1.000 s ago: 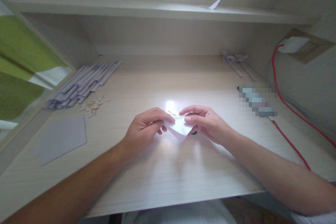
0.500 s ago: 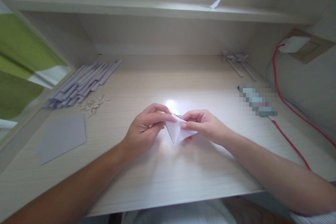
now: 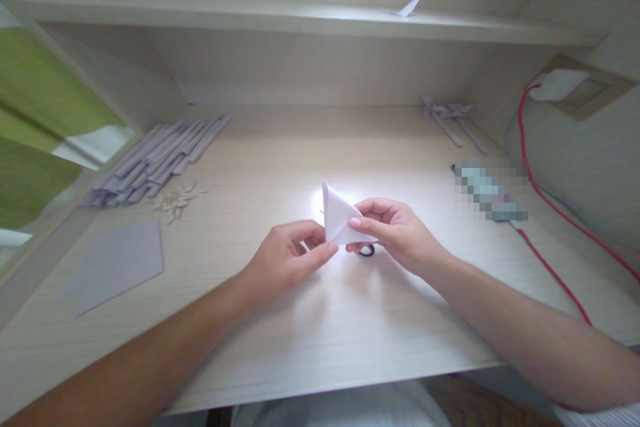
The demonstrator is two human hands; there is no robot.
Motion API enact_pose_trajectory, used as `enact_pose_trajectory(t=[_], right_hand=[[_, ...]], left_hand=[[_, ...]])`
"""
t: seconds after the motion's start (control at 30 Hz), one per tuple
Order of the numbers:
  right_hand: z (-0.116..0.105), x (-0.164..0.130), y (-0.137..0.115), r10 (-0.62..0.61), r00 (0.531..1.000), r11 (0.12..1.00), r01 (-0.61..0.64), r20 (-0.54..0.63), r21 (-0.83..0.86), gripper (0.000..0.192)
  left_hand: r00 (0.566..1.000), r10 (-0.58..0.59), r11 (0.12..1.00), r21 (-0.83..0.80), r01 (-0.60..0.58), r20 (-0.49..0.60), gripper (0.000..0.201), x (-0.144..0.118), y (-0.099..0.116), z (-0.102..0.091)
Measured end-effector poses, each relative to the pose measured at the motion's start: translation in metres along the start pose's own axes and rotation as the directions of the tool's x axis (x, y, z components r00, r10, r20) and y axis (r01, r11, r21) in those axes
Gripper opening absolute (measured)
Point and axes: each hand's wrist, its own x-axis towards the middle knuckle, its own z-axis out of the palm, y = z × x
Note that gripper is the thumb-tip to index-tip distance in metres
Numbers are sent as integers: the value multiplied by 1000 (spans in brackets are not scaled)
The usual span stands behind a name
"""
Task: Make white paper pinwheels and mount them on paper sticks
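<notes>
Between my two hands is a folded piece of white paper (image 3: 340,217), roughly triangular, with one point upward. My left hand (image 3: 295,250) pinches its lower left corner between thumb and fingers. On the other side, my right hand (image 3: 393,227) grips the paper's right part, thumb in front and fingers behind. Just under the right fingers a black ring-shaped handle (image 3: 368,251) shows, perhaps of scissors; the rest is hidden behind the paper and hand.
At left lie rolled paper tubes (image 3: 155,160), small pale slivers (image 3: 175,200) and flat paper sheets (image 3: 120,267). Paper pinwheel-like pieces on sticks (image 3: 450,117), a blurred-out phone-like device (image 3: 487,190) and a red cable (image 3: 555,273) are at right. A folded paper (image 3: 411,5) stands on the shelf.
The folded paper has been turned so a point now faces up instead of down. My left hand has shifted lower to its bottom left corner. The black ring handle has come into view.
</notes>
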Motion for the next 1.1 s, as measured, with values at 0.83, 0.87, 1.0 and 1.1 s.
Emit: enact_pose_trajectory(t=[0.83,0.87,1.0,1.1], right_hand=[[4,-4,2,-160,983,961,134,-91,-242,29],[4,-4,2,-172,981,958,145,-92,-247,28],[5,-4,1,-201,975,949,171,-94,-266,26],[6,-5,1,-212,972,948,181,-97,-263,24]], left_hand=[[998,8,980,-196,-20,-64,12,4,-2,-2],[998,7,979,-204,-19,-60,11,5,-3,-2],[999,-12,977,-214,2,-45,12,6,-4,-2],[999,-29,983,-182,22,-34,17,5,-4,-3]])
